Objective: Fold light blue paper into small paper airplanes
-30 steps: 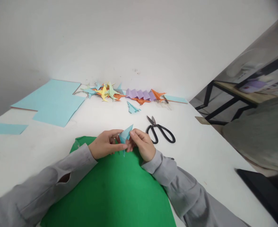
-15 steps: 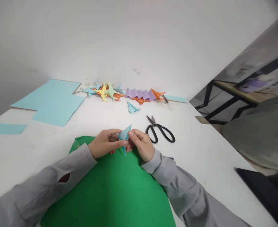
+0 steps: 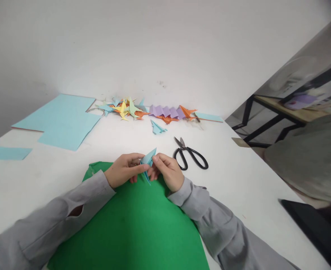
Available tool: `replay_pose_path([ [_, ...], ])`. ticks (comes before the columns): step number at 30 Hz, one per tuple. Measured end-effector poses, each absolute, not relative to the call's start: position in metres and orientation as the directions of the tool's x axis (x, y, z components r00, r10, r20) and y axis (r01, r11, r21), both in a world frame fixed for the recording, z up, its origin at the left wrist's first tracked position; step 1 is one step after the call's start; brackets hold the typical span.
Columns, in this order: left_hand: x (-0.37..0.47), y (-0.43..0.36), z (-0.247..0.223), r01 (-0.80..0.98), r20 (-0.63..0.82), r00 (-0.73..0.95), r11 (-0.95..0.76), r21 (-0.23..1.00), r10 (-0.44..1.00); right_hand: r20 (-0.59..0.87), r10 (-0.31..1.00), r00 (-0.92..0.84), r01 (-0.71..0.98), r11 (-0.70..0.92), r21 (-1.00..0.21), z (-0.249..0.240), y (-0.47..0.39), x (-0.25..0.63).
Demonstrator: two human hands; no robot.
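A small piece of light-blue folded paper, with one point up and a narrow point down, is held between both hands above the far edge of a green mat. My left hand grips its left side, the thumb lying across the front. On the right edge, my right hand pinches it between thumb and fingers. Parts of the lower folds are hidden by the fingers. Just beyond my right hand lie black-handled scissors, blades slightly apart and pointing away.
Light-blue sheets lie at the back left, a smaller blue piece nearer. Several folded paper figures and a pleated purple strip line the wall. A blue folded plane sits before them. A dark flat object is at right.
The blue folded paper has turned slightly in my fingers, and my left thumb has shifted a little up and left on it. The other things stay where they were.
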State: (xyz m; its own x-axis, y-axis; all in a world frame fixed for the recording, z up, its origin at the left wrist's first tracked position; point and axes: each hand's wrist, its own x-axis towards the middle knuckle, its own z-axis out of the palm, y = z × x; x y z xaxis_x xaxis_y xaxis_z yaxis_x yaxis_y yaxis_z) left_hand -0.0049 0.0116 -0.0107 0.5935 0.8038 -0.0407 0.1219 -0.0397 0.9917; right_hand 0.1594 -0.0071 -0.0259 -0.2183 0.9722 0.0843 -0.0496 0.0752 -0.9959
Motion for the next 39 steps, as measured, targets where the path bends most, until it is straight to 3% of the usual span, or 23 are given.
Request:
replay_pose_path([
  [21, -0.004, 0.006, -0.008, 0.193, -0.044, 0.512, -0.065, 0.979, 0.858, 0.066, 0.976, -0.21, -0.103, 0.046, -0.994, -0.025, -0.007, 0.159],
  [29, -0.001, 0.002, -0.007, 0.247, 0.016, 0.505, -0.162, 0.956, 0.863, 0.063, 0.956, -0.287, -0.064, 0.046, -0.997, -0.023, -0.01, 0.157],
  [36, -0.005, 0.004, -0.01, 0.189, -0.025, 0.503, -0.081, 0.979, 0.864, 0.08, 0.965, -0.25, -0.04, 0.073, -0.997, -0.024, -0.01, 0.157],
  [39, -0.005, 0.003, -0.011, 0.2, 0.008, 0.502, -0.125, 0.972, 0.865, 0.087, 0.969, -0.232, 0.0, 0.089, -0.996, -0.024, -0.012, 0.156],
])
